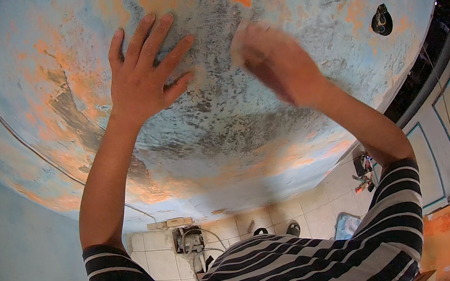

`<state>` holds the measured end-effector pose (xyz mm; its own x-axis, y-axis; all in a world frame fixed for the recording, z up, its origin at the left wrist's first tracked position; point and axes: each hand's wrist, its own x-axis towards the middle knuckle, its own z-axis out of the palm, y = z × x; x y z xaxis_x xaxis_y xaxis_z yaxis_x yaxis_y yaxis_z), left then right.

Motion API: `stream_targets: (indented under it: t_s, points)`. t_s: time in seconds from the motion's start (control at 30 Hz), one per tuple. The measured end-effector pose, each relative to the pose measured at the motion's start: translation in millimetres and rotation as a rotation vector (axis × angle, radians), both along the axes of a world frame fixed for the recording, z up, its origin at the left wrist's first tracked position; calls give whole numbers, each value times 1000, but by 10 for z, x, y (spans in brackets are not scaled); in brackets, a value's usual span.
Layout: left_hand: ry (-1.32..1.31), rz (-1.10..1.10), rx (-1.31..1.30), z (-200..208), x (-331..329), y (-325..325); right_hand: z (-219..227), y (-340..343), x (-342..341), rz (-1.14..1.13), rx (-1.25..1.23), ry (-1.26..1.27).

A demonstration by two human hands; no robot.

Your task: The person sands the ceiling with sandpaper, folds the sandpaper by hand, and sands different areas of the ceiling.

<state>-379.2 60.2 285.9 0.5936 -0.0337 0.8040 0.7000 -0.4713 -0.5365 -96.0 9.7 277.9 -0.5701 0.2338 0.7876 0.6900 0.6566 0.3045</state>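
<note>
Two bare hands, the left hand and the right hand, are raised to the wall, and between them lies the dark rough patch. Its long axis goes from far to near, and at the near end it spreads into a wide band toward left and right. The patch begins just beside the left thumb and the right fingertips, so neither hand is clearly nearer. The left hand is open, fingers spread, seemingly flat on the surface, and nothing shows in its grasp. The right hand is blurred, its fingers close together; I cannot tell whether it grips something. The patch looks grainy and pitted; around it, pale blue paint is worn through to irregular orange spots. Farther left, a thin cable curves along the wall; near, square pale tiles cover the floor.
</note>
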Motion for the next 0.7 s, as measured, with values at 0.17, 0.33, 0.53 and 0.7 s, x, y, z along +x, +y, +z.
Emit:
stream_targets:
  t_s: [0.17,0.33,0.53,0.7]
  points:
    - [11,2,7,8,11,20,-29,-107,1,4,-109,-20]
    - [9,9,17,11,-8,-20,4,-19,36,51,152,-170]
    - [13,15,42,-2,-6,15,47,-40,-1,104,-298,139]
    - [3,2,35,-5,-5,15,17,82,88,169,-480,348]
